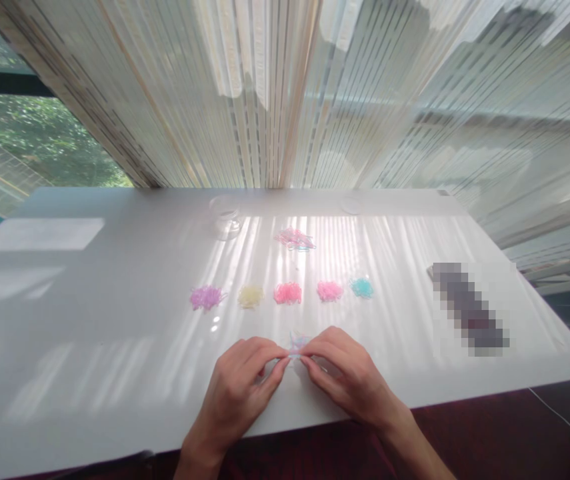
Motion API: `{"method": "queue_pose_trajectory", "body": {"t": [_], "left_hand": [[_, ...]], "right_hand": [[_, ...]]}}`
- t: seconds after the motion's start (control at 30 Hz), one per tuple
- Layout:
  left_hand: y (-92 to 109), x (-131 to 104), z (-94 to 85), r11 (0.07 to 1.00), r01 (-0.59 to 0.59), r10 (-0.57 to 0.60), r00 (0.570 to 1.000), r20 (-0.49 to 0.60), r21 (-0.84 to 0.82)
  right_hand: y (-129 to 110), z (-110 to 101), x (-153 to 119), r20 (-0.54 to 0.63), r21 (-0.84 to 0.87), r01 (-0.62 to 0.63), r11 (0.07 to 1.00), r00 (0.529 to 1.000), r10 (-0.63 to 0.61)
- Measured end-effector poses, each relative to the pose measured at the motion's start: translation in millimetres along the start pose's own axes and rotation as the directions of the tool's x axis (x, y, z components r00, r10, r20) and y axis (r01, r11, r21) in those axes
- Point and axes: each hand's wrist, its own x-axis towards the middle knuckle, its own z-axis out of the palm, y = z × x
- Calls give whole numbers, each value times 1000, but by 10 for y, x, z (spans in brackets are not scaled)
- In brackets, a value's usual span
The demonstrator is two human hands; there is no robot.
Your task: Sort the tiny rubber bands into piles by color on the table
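My left hand (249,373) and my right hand (342,367) meet low in the middle of the view. Thumb and forefinger of each are pinched, with a pale thin strand or small loop (294,352) between the fingertips, too small to name for certain. Just beyond them lies a small heap of pale blue and lilac loops (297,340), partly hidden by the fingers. Farther off, small wiry pieces lie in a row of heaps: purple (207,297), yellow (250,297), red (287,293), pink (329,291) and teal (362,287).
Behind the row is a mixed heap of pink and teal pieces resembling paper clips (295,239). A clear jar (226,223) and a clear round lid (351,205) are at the back of the white table (115,287). On the right lies a blurred dark object (469,307). A string curtain (285,93) hangs behind.
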Motion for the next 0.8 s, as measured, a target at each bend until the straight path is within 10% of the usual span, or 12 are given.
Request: {"method": "queue_pose_trajectory", "body": {"t": [0.4,0.8], "left_hand": [[3,10,-6,1000,-1,0,1000,5,15],[-33,-18,6,1000,6,-7,1000,14,14]], "right_hand": [[46,-154,20,-99,-4,-46,999,994,45],[808,-901,-97,-401,-275,-402,873,874,276]]}}
